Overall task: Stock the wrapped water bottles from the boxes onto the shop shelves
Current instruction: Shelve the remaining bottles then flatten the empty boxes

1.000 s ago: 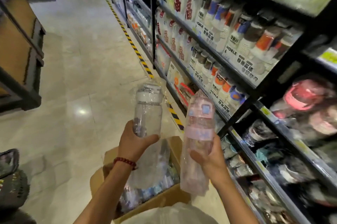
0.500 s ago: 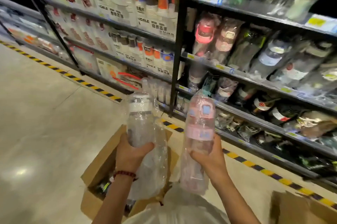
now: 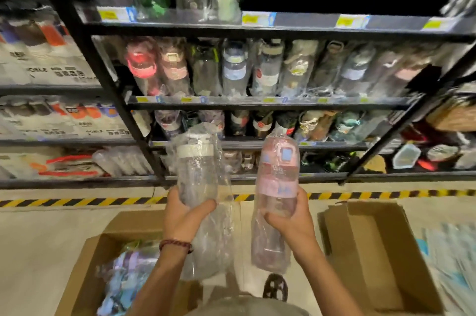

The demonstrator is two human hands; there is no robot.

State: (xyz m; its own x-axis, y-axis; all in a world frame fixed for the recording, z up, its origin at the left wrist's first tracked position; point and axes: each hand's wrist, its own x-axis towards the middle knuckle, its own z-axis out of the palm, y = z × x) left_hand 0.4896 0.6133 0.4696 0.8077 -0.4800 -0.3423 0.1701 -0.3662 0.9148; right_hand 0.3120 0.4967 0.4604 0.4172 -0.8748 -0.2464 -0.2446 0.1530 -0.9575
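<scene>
Now, clear bottle [image 3: 197,174]: you hold it upright in your left hand [image 3: 185,215], in front of the lower shelves, its white cap up and loose wrap hanging below your palm.
Pink bottle [image 3: 278,184]: it stands upright in your right hand [image 3: 296,223], just beside the clear one but apart from it.
Fingers: both hands are wrapped closed around the bottle bodies, thumbs across the front.
Weight: both look empty, so judge them light and easy one-handed.
Surface: the plastic wrap is slick and baggy; it will likely slide over the hard bottle inside, so squeeze through to the body.
Where to hold: stay on the mid-body, below the cap band; never pinch the loose tail of wrap.
Stiffness: the bottles seem rigid; the wrap crumples and may snag on neighbours.
Shelves [image 3: 257,102]: the rows look crowded with wrapped bottles, and gaps are hard to make out.
Boxes: an open box [image 3: 85,264] with more wrapped stock sits below your left arm; another box [image 3: 373,251] sits to the right.
</scene>
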